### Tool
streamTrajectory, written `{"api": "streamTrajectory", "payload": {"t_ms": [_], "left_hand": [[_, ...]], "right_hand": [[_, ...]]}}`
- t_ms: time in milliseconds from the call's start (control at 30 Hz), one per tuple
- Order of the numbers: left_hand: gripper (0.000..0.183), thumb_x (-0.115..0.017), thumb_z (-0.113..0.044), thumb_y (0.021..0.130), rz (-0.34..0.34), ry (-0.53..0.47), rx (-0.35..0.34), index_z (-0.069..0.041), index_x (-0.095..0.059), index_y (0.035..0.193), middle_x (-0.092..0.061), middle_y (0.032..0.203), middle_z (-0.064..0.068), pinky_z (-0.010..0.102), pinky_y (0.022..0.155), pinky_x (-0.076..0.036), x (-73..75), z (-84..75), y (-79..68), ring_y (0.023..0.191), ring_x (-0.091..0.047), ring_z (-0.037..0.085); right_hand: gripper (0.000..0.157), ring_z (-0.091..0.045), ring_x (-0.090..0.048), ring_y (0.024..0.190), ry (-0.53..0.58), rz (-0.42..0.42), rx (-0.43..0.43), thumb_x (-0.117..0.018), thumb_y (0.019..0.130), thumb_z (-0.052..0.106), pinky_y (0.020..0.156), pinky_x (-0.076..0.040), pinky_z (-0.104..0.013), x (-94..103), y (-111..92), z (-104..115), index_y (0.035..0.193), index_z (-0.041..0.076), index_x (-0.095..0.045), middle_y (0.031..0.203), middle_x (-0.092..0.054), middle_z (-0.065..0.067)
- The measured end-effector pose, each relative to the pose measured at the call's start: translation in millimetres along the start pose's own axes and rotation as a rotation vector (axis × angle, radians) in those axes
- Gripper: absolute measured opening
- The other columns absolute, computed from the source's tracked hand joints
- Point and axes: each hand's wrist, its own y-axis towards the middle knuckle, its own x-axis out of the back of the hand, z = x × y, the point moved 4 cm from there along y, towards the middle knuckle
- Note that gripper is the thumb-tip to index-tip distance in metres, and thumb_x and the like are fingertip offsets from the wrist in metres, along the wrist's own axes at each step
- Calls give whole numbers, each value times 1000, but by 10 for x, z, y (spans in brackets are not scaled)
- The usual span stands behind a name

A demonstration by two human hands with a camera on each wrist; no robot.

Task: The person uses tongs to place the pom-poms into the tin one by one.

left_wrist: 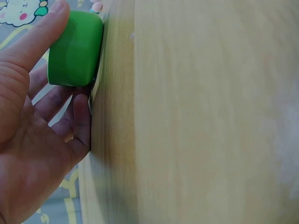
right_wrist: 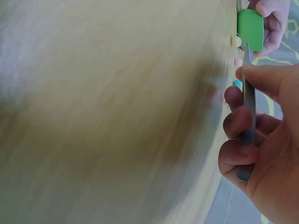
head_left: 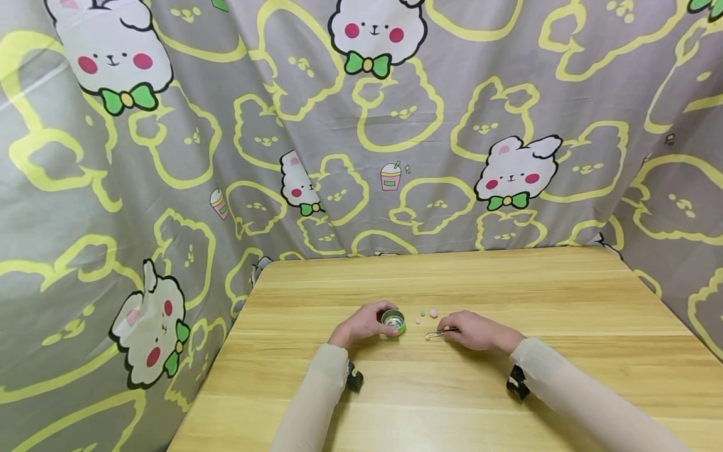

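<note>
My left hand (head_left: 361, 323) grips a small round green tin (left_wrist: 77, 49), thumb on the near side and fingers behind, as it stands on the wooden table. Inside the tin lie several small coloured bits, too small to make out. In my right hand (head_left: 480, 331) is a pair of metal tweezers (right_wrist: 249, 107), pinched near the front with the other fingers curled round it. The tips point left, at a pale yellow ball (head_left: 427, 338); whether they grip it I cannot tell. Beyond the tweezers sit a pink ball (head_left: 433, 313), a teal ball (head_left: 422, 313) and a smaller pink one (head_left: 418, 321).
The wooden table (head_left: 316, 389) reaches back to a grey curtain (head_left: 418, 163) with rabbit prints, which hangs behind it and along both sides. Dark straps with small devices (head_left: 518, 383) sit at both wrists.
</note>
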Motion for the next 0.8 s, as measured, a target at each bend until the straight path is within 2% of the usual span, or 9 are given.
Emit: {"api": "streamTrajectory", "payload": {"t_ms": [333, 467, 800], "left_hand": [[51, -78, -25, 79, 2, -5, 1, -17, -57, 125, -60, 109, -5, 31, 89, -43, 3, -10, -6, 100, -55, 12], [51, -78, -25, 79, 3, -4, -8, -17, -57, 125, -60, 109, -5, 31, 89, -43, 5, -14, -2, 101, -55, 13], [51, -78, -25, 79, 1, 7, -7, -17, -57, 124, -60, 110, -4, 31, 89, -42, 7, -7, 1, 101, -54, 13]], "right_hand": [[12, -14, -60, 90, -10, -1, 37, -60, 93, 13, 78, -49, -38, -4, 6, -11, 102, 13, -68, 96, -64, 3], [13, -13, -60, 91, -14, 4, 25, -59, 93, 12, 79, -49, -38, -4, 2, -11, 103, 13, -68, 97, -64, 3], [13, -12, -60, 90, -23, 1, 60, -59, 93, 12, 79, -49, -37, -11, 11, -15, 102, 13, -68, 96, -64, 4]]}}
